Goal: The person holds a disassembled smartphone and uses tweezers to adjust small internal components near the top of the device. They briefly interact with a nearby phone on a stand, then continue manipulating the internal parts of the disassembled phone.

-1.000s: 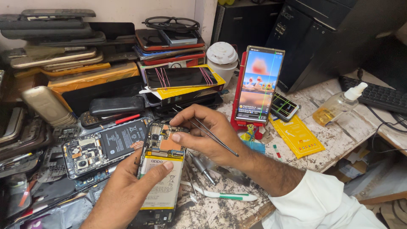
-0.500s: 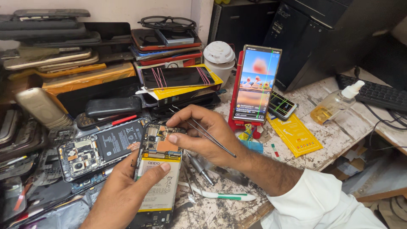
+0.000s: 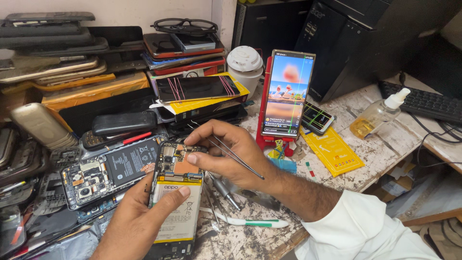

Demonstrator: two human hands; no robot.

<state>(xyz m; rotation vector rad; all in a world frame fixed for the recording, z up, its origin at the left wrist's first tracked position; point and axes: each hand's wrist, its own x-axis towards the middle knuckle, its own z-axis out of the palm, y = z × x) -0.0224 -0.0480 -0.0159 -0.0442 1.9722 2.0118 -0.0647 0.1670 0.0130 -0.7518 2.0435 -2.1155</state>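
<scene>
Near, the left hand [image 3: 137,219] steadies the opened phone [image 3: 175,197], thumb pressed on its battery. The right hand [image 3: 231,154] pinches thin tweezers [image 3: 236,156] shut-fingered over the exposed board; fragile, best held by the frame edges. Farther right stands a lit phone [image 3: 288,94].

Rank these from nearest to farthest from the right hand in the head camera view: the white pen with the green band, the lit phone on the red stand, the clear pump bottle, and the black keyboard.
Measured from the right hand:
1. White pen with the green band, on the bench just below the wrist.
2. Lit phone on the red stand, upright, behind and to the right.
3. Clear pump bottle, farther right on the bench.
4. Black keyboard, at the far right edge.
</scene>
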